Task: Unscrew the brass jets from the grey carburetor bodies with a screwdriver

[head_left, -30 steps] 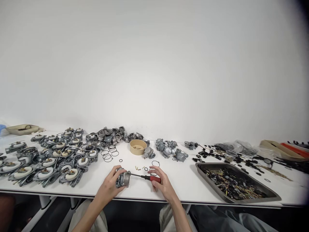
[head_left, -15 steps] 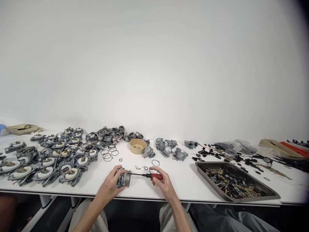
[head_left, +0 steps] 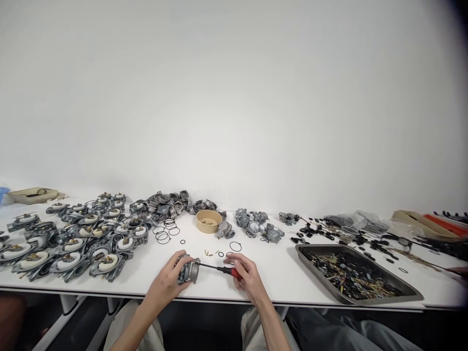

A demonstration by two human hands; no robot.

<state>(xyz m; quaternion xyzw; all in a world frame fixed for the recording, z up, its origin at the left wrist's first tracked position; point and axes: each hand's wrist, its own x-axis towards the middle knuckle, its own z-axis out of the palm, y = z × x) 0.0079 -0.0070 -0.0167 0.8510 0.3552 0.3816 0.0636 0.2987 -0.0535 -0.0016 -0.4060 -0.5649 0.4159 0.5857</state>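
Near the front edge of the white table, my left hand [head_left: 168, 279] grips a grey metal carburetor [head_left: 188, 271] on its side. My right hand [head_left: 247, 277] is closed round the red handle of a screwdriver [head_left: 229, 271], whose black shaft points left and reaches the carburetor's right face. The tip is too small to make out. Just beyond the hands lie small brass parts [head_left: 208, 253], a small black ring [head_left: 221, 254] and a larger thin black ring [head_left: 235, 246].
Many carburetor bodies with white floats [head_left: 69, 261] cover the left side. A round tan container [head_left: 208, 222] stands behind the hands, beside grey carburetors [head_left: 253, 223]. A metal tray [head_left: 360, 275] of small parts sits at right. Another person's hand [head_left: 458, 271] shows at the far right.
The screwdriver's handle has dipped slightly, tilting the shaft down to the right. My right hand has shifted its fingers on the handle. Another person's hand has appeared at the far right.
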